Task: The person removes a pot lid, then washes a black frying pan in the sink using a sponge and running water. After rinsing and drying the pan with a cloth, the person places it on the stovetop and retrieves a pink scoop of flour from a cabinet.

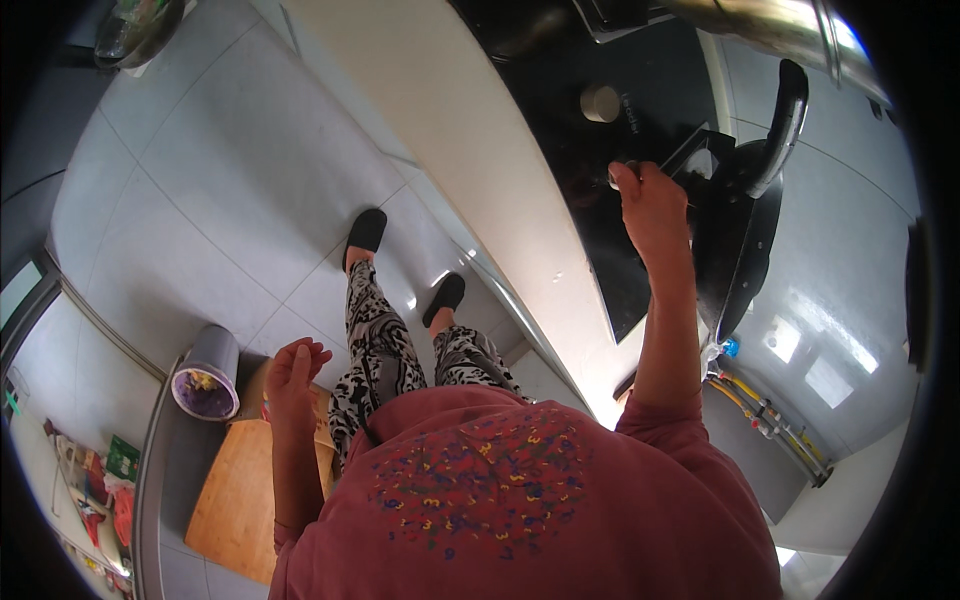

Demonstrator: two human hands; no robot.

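My right hand [651,214] reaches over the black glass gas cooktop [540,82], its thumb and fingers closed around a round control knob [614,177] that they mostly hide. Another round knob [600,103] shows farther along the cooktop. Just beyond my right hand, a black pan [731,247] sits over the burner, its curved handle [784,127] sticking up. The burner is largely hidden by the pan and hand. My left hand [294,379] hangs in the air at my side, fingers loosely apart and holding nothing.
A pale counter edge [480,172] runs in front of me. To my left a waste bin [206,375] with a purple liner stands near a wooden board [236,495]. Pipes with valves [765,420] lie at right. Another pan [139,37] appears top left.
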